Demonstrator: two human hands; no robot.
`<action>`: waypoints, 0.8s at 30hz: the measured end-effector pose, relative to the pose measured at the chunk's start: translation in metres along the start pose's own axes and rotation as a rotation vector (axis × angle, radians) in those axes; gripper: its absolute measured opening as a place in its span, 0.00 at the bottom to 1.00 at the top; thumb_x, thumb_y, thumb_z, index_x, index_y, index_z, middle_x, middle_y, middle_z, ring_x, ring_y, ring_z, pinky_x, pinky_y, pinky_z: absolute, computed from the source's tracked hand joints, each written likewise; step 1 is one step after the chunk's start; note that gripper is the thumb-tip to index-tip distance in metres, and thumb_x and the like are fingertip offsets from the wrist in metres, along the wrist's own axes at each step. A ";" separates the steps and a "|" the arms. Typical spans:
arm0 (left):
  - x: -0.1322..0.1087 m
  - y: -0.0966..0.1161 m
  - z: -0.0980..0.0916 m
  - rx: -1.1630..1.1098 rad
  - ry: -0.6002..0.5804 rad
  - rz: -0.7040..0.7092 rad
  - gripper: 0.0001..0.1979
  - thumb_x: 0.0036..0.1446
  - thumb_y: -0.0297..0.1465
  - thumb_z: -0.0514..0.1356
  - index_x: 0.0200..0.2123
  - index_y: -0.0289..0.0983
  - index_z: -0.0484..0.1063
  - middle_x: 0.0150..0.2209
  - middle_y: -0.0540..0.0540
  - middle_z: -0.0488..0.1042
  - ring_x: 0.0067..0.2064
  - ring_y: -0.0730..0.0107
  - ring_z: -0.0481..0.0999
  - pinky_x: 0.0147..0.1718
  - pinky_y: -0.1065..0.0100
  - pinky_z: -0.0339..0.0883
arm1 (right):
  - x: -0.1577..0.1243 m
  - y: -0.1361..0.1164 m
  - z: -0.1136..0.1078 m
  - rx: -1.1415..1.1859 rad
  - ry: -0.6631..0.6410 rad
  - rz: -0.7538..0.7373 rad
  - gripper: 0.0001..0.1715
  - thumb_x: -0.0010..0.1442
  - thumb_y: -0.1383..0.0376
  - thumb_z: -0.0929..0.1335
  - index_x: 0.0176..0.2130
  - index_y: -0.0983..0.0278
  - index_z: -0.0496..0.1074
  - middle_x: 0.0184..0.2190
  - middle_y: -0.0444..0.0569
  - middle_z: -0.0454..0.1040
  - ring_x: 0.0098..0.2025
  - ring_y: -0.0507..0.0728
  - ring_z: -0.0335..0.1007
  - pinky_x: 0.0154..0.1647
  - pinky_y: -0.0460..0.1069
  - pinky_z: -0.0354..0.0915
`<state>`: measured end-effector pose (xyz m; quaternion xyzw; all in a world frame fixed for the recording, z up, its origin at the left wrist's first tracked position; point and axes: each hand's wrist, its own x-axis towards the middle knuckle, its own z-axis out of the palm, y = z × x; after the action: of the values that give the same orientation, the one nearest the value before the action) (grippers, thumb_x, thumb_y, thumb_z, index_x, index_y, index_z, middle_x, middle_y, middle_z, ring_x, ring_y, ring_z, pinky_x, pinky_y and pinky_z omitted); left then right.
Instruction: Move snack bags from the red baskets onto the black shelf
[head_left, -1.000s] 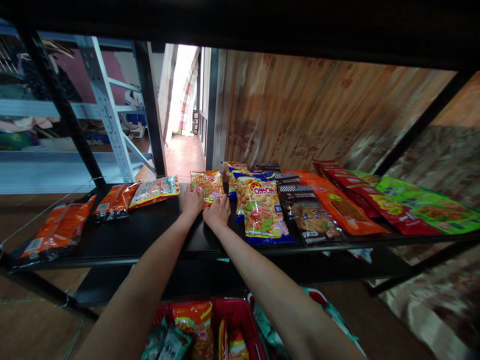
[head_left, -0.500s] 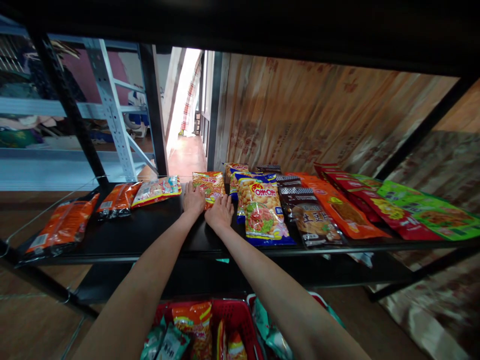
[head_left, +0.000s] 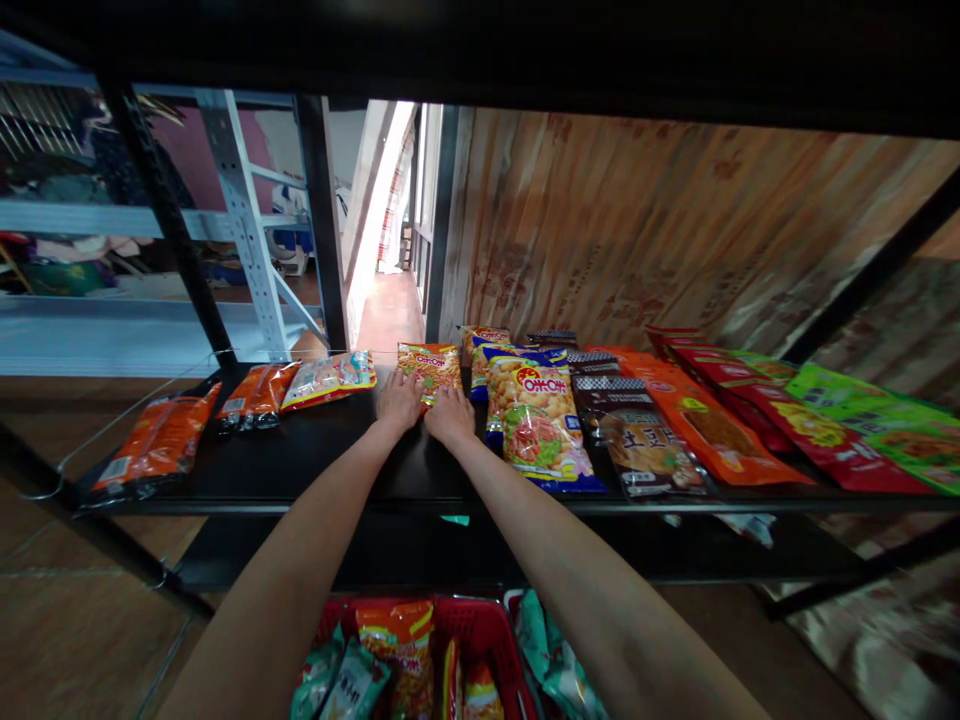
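An orange snack bag [head_left: 435, 363] lies face up near the back edge of the black shelf [head_left: 300, 462]. My left hand [head_left: 400, 402] is on its lower left corner, fingers bent over the edge. At the lower right corner my right hand [head_left: 450, 414] grips the bag the same way, close beside the left. The hands cover the bag's near edge, and my thumbs are hard to make out. Just right of my right hand stands a row of blue-edged snack bags [head_left: 536, 415]. To the left lies a pale snack bag with red and yellow edges [head_left: 328, 380].
Orange bags [head_left: 161, 435] lie at the shelf's left end. Brown potato-slice bags [head_left: 637, 435], orange packets [head_left: 705, 425], red packets [head_left: 795, 415] and green packets [head_left: 877, 420] fill the right. Below, a red basket [head_left: 480, 622] holds several bags. Black posts [head_left: 161, 210] frame the shelf.
The view has shifted, so the shelf and its bags appear slightly further right. Both hands stay on the orange snack bag, which keeps about the same place among its neighbours.
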<state>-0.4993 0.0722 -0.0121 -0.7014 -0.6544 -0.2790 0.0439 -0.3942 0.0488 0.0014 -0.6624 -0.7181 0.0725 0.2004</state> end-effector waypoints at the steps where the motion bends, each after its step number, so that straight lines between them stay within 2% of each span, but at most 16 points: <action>1: -0.002 0.000 -0.002 0.024 0.016 0.010 0.21 0.65 0.34 0.45 0.55 0.31 0.66 0.60 0.33 0.63 0.64 0.58 0.57 0.60 0.56 0.53 | 0.000 0.001 0.000 -0.001 -0.003 -0.003 0.29 0.59 0.68 0.59 0.59 0.74 0.61 0.62 0.62 0.60 0.66 0.64 0.49 0.64 0.57 0.47; 5: -0.010 -0.003 -0.015 0.098 0.133 0.115 0.21 0.64 0.30 0.44 0.54 0.32 0.68 0.62 0.36 0.61 0.67 0.57 0.51 0.62 0.55 0.49 | -0.004 0.000 0.001 -0.007 0.036 -0.046 0.35 0.57 0.69 0.61 0.62 0.76 0.55 0.66 0.62 0.52 0.69 0.65 0.39 0.66 0.58 0.41; 8: -0.013 -0.012 -0.027 0.101 0.208 0.172 0.21 0.62 0.26 0.45 0.54 0.33 0.68 0.63 0.38 0.59 0.68 0.58 0.45 0.64 0.52 0.44 | -0.009 -0.005 0.000 -0.006 0.072 -0.090 0.37 0.57 0.69 0.61 0.63 0.76 0.53 0.67 0.61 0.49 0.69 0.64 0.36 0.67 0.57 0.39; 10: -0.013 -0.019 -0.032 0.130 0.224 0.128 0.22 0.60 0.25 0.47 0.55 0.32 0.66 0.64 0.37 0.57 0.69 0.57 0.42 0.64 0.50 0.42 | -0.013 -0.010 -0.002 0.003 0.074 -0.098 0.36 0.56 0.69 0.61 0.63 0.76 0.55 0.67 0.60 0.50 0.69 0.64 0.37 0.67 0.56 0.39; 13: -0.013 -0.029 -0.036 0.235 0.239 -0.020 0.26 0.58 0.27 0.50 0.60 0.30 0.60 0.65 0.34 0.54 0.69 0.52 0.39 0.63 0.46 0.40 | -0.019 -0.016 -0.006 0.019 0.093 -0.106 0.33 0.56 0.70 0.61 0.60 0.74 0.59 0.66 0.60 0.51 0.69 0.63 0.40 0.67 0.56 0.40; 15: -0.016 -0.033 -0.037 0.295 0.242 -0.139 0.28 0.57 0.28 0.51 0.61 0.28 0.58 0.65 0.31 0.55 0.68 0.47 0.41 0.63 0.45 0.39 | -0.023 -0.017 -0.008 0.034 0.114 -0.116 0.31 0.56 0.70 0.61 0.59 0.72 0.62 0.66 0.60 0.52 0.69 0.63 0.41 0.67 0.56 0.41; 18: -0.021 -0.037 -0.040 0.340 0.205 -0.235 0.23 0.59 0.28 0.48 0.57 0.31 0.66 0.62 0.32 0.60 0.66 0.44 0.48 0.61 0.44 0.40 | -0.028 -0.017 -0.011 0.053 0.126 -0.124 0.30 0.55 0.70 0.62 0.57 0.70 0.65 0.66 0.58 0.52 0.69 0.62 0.42 0.67 0.55 0.42; 21: -0.024 -0.038 -0.050 0.341 0.204 -0.208 0.21 0.61 0.27 0.45 0.53 0.37 0.71 0.60 0.37 0.64 0.64 0.45 0.54 0.60 0.44 0.42 | -0.031 -0.015 -0.014 0.069 0.125 -0.128 0.29 0.55 0.71 0.63 0.57 0.67 0.66 0.66 0.56 0.52 0.68 0.61 0.42 0.67 0.55 0.42; 24: -0.016 -0.038 -0.068 0.273 0.259 -0.170 0.22 0.62 0.28 0.44 0.55 0.39 0.69 0.58 0.39 0.67 0.61 0.51 0.60 0.58 0.50 0.50 | -0.034 -0.014 -0.016 0.093 0.128 -0.134 0.27 0.56 0.71 0.63 0.56 0.67 0.67 0.66 0.56 0.53 0.68 0.61 0.43 0.67 0.55 0.43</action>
<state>-0.5576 0.0340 0.0268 -0.5894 -0.7319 -0.2783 0.1987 -0.3994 0.0118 0.0146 -0.6063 -0.7424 0.0499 0.2806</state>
